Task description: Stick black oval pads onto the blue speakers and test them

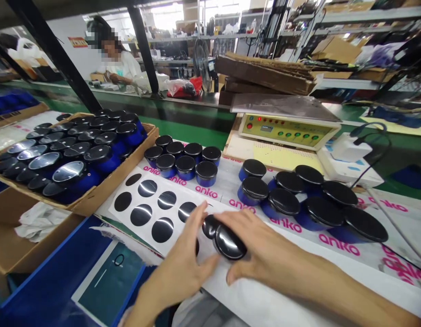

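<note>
In front of me my right hand [251,240] curls its fingers and thumb round a glossy black round-topped piece [230,243]; its underside is hidden. Just left of that piece, my left hand [188,254] has its thumb and fingers apart and holds nothing I can see. Beneath and behind the left hand lies a white sheet of black round stickers [141,215], partly covered by it. A smaller shiny black round shape [209,226] shows between the hands, touching the held piece in view; whether it is a sticker or another part I cannot tell.
Black-topped blue round containers stand in a left group [185,166] and a right group [283,200] on printed wrapping. A cardboard box [149,136] at left holds several more. Behind stand a yellow-panelled control unit [282,131] and a white plug [350,147]. A person [127,68] sits across the bench.
</note>
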The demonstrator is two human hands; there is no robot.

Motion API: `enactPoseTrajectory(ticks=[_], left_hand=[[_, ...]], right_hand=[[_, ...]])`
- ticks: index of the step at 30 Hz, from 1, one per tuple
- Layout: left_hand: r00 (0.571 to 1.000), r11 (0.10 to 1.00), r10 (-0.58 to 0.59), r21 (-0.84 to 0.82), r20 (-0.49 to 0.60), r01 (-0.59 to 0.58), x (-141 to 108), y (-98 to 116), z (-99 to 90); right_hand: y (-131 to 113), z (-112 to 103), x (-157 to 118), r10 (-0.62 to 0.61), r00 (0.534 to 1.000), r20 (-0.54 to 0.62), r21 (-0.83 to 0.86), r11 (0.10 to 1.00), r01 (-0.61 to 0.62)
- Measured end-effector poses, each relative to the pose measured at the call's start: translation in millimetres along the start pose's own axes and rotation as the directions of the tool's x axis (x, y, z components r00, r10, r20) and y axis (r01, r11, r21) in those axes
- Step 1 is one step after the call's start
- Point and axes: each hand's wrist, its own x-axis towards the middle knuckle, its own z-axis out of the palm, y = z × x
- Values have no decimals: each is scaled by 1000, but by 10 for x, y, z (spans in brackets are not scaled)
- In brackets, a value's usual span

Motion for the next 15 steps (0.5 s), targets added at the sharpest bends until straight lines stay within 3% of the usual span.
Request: enactPoseTrajectory(ticks=[2, 5, 8, 10, 12, 15], left_hand=[[988, 981, 111, 172, -110, -91, 150, 19, -237], [911, 828, 329, 540, -247, -152, 594, 22, -434], [889, 728, 403, 666, -218, -167, 1098, -31, -410], [893, 705, 415, 683, -177, -192, 1308, -68, -355], [894, 694, 422, 688, -150, -212, 1349, -82, -328], [895, 717, 412, 666, -170, -203, 1142, -68, -352]], right_hand=[[-26, -38, 66, -85, 995, 50, -211, 973, 94], [63, -163, 310, -103, 990, -92, -420, 906, 55], [268, -354, 669, -82, 965, -248, -558, 827, -73], [398, -463, 880, -53, 960, -277, -596, 792, -128], [466, -521, 999, -36, 963, -267, -606, 783, -139], [407, -488, 963, -59, 962, -265, -615, 779, -122]])
